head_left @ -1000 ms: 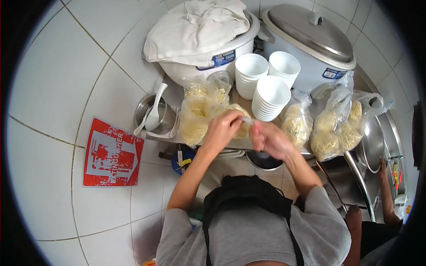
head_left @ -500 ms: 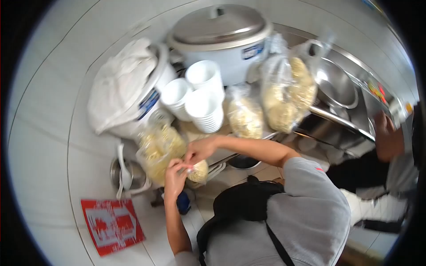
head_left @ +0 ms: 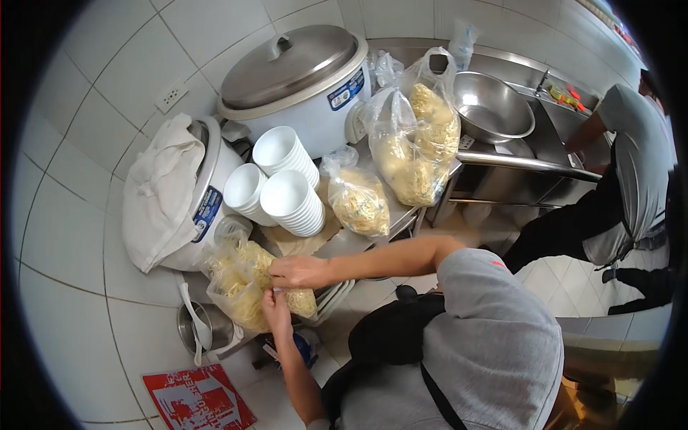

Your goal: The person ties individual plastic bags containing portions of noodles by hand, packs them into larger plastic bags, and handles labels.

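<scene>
My right hand [head_left: 299,272] and my left hand [head_left: 276,309] are close together, fingers pinched at the top of a small clear plastic bag of noodles [head_left: 302,304]. The small bag hangs below my fingers, partly hidden by them. Just beyond my hands lies a larger open plastic bag of yellow noodles [head_left: 240,294], against the front of the counter. Another tied bag of noodles [head_left: 358,204] rests on the counter, and a big clear carrier bag of noodles [head_left: 419,154] stands to its right.
Stacked white bowls [head_left: 290,201] stand behind my hands. Two large cookers are beyond, one lidded [head_left: 294,93], one under a white cloth [head_left: 161,186]. A pot with ladles [head_left: 201,326] sits at left. A steel bowl [head_left: 494,107] and another person [head_left: 631,158] are at right.
The view has turned, bringing the sink and the other person further into sight. My hands stay on the small bag, with the right hand now more over its top and the fingers repositioned.
</scene>
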`<state>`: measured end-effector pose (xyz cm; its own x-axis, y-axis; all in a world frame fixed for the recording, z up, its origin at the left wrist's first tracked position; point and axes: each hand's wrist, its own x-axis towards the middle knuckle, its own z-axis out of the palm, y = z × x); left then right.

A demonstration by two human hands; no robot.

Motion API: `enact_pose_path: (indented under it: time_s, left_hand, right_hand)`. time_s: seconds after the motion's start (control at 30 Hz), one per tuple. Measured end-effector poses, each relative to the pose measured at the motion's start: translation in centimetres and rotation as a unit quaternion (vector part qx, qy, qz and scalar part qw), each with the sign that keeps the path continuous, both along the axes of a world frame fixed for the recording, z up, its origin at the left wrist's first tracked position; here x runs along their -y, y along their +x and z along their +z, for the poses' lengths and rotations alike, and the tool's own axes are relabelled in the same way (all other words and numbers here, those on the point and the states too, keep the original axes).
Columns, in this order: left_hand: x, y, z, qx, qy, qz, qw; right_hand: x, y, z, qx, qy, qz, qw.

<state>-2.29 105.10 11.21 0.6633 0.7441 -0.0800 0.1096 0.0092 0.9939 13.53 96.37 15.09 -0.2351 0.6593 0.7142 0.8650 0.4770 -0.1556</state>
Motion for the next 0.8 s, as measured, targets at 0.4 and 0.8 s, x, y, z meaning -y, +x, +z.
enact_pose_path:
  time_s: [0.4,0.8]
  left_hand:
    - [4.8,3.8,-0.9,0.082,0.045,0.181,0.979]
    - [3.8,4.5,-2.5,0.095,-0.067,0.229,0.966]
  right_hand:
    - [2.0,-2.9,-3.9,-0.367,-0.069,-0.121,0.92]
    - [1.6,-3.1,-5.2,-0.482,-0.037,-0.082,0.871]
